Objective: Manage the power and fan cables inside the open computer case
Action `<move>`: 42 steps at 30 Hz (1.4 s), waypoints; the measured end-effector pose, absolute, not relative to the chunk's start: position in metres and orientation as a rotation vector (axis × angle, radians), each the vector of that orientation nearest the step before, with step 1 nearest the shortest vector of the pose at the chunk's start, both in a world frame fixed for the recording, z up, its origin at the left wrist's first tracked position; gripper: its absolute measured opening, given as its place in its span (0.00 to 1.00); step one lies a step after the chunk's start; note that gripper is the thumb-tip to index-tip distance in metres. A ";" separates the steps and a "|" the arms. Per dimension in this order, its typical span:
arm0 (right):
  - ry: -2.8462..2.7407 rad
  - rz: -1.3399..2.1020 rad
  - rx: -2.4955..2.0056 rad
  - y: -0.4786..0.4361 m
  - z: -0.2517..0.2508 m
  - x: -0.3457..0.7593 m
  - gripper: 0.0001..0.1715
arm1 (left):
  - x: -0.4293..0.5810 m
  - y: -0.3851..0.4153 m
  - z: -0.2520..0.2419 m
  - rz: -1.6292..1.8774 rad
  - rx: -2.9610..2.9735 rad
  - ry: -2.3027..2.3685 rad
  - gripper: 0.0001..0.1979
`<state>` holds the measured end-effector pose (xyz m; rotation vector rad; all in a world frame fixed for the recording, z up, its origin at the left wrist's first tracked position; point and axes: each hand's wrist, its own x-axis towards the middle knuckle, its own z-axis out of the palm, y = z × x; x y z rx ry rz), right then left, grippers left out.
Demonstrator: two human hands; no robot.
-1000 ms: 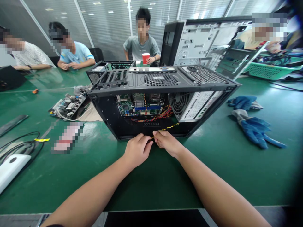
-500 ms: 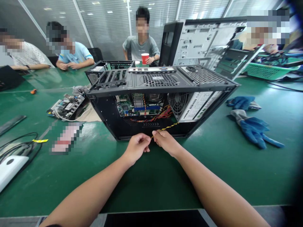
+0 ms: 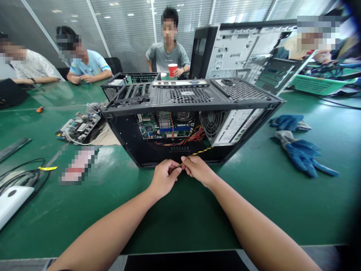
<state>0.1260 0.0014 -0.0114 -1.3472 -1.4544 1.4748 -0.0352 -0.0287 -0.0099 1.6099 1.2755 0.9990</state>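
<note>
An open black computer case (image 3: pixel 135 150) stands in front of me, with a motherboard (image 3: pixel 146 130), a bundle of coloured wires (image 3: pixel 180 143) and a power supply (image 3: pixel 237 126) inside. A twisted yellow-and-black cable (image 3: pixel 203 151) runs from below the power supply out toward the case's near edge. My right hand (image 3: pixel 197 169) pinches this cable between thumb and fingers. Close beside it, my left hand (image 3: pixel 166 177) is closed on the cable's free end; the very tip is hidden by the fingers.
Blue work gloves (image 3: pixel 301 150) lie at right, near a green basket (image 3: pixel 318 86) of cables. Circuit boards (image 3: pixel 81 126), black cables (image 3: pixel 28 173) and a white device (image 3: pixel 14 203) are at left. Another case (image 3: pixel 234 49) stands behind. Several people sit across the table (image 3: pixel 282 207).
My left hand has turned slightly and its thumb has shifted closer to my right hand along the cable. My right hand keeps its pinch in nearly the same place.
</note>
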 end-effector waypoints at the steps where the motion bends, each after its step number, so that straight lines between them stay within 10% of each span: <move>1: -1.457 1.472 -1.341 0.001 -0.012 0.126 0.26 | -0.035 -0.029 -0.008 0.984 1.608 1.284 0.06; 42: -1.719 1.187 -1.336 -0.001 -0.011 0.122 0.24 | -0.037 -0.022 -0.009 0.906 1.243 1.256 0.09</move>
